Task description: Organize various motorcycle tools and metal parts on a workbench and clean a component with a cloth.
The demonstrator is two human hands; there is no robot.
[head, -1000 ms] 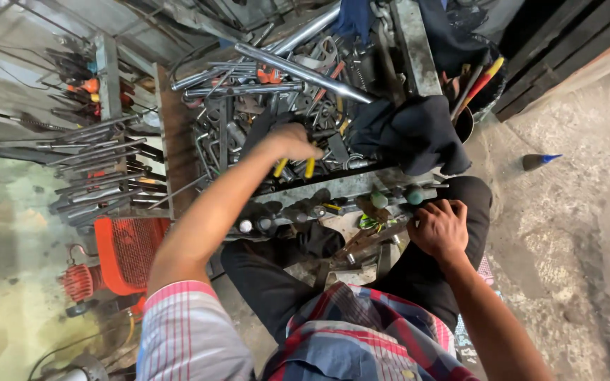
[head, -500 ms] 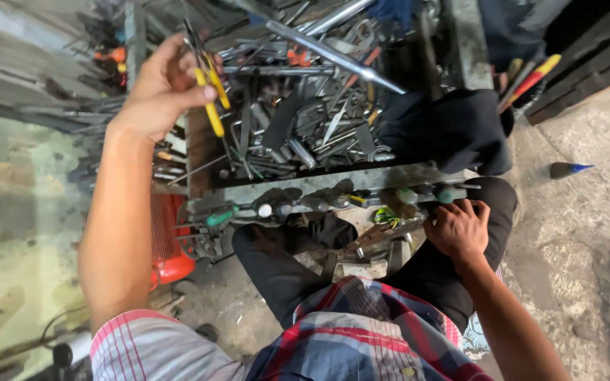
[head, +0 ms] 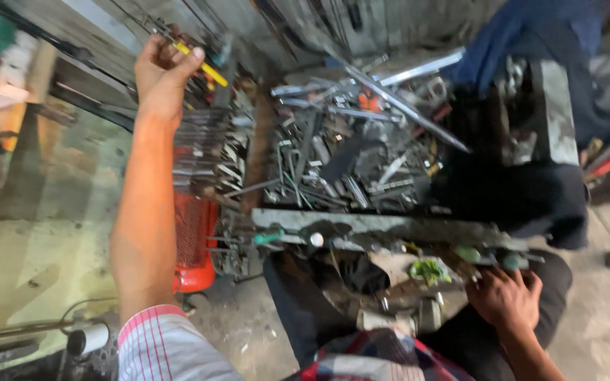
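My left hand (head: 160, 70) is raised high at the upper left, closed around a yellow-handled tool (head: 202, 65) whose handle sticks out to the right of my fingers. Below it hang rows of metal wrenches (head: 206, 152) on a rack. My right hand (head: 506, 296) rests low at the right, fingers curled on a greasy metal part (head: 418, 310) on my lap, just under the edge of a long metal tray rail (head: 390, 227). What the right fingers hold is hidden.
A tray full of several loose metal tools and rods (head: 347, 148) fills the middle. A red plastic basket (head: 193, 240) stands at the left below the rack. Dark cloth (head: 531, 190) covers the right side. Concrete floor lies at the right and left.
My left hand rose from the tool pile and swung up and to the left with the yellow-handled tool. My right hand stayed low on my lap.
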